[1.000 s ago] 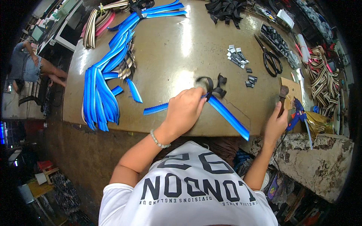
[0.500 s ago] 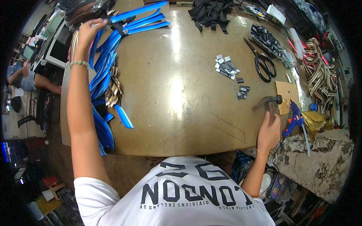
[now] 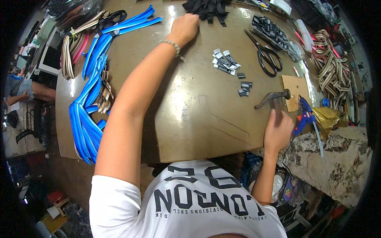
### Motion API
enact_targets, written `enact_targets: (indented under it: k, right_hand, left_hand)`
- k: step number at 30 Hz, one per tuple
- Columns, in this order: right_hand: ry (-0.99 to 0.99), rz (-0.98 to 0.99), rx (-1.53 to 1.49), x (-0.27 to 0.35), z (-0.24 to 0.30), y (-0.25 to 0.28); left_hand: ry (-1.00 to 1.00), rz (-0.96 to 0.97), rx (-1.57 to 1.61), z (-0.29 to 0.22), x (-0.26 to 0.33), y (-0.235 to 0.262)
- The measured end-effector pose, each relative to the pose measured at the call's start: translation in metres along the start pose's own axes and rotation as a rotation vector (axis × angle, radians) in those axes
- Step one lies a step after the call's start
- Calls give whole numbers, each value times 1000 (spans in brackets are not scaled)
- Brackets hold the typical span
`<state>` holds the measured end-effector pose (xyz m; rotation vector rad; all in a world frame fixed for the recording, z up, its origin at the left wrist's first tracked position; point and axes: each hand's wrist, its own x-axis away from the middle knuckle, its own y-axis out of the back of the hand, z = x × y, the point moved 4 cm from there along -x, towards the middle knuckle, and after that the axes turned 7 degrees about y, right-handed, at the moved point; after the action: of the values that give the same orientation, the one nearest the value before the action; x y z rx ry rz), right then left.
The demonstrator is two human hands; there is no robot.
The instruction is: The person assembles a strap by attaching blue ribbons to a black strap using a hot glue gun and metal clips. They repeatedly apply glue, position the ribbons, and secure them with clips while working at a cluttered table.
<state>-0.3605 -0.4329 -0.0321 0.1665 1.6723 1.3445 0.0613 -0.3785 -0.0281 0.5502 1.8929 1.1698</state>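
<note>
My left hand (image 3: 185,30) reaches to the far side of the table, its fingers curled at the near left edge of a pile of black straps (image 3: 210,11). The fingertips are partly hidden there. At the right, my right hand (image 3: 278,133) is closed round the handle of a hammer (image 3: 274,96), which has a dark metal head and is slightly blurred. A long bundle of blue straps (image 3: 89,127) lies along the table's left side, apart from both hands. White-and-black labels (image 3: 226,61) and small black pieces (image 3: 245,85) lie left of the hammer.
Black scissors (image 3: 270,59) lie beside a clear tray of black parts (image 3: 272,31). A blue glue gun (image 3: 304,115) and a brown board (image 3: 294,89) are near the hammer. Striped straps (image 3: 333,67) heap at the right. A person's leg (image 3: 43,91) shows at far left.
My left hand has left the blue straps and moved right to the black strap pile. My right hand still holds the hammer. The view has shifted slightly.
</note>
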Motion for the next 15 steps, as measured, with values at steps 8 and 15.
enact_targets:
  k: [8,15]
  right_hand:
    - [189,82,-604,-9,80,13]
    - [-636,1498,-2475,24,243,-29]
  left_hand:
    - [470,150,809,17,168,93]
    - [925,58,1159,-27,294,134]
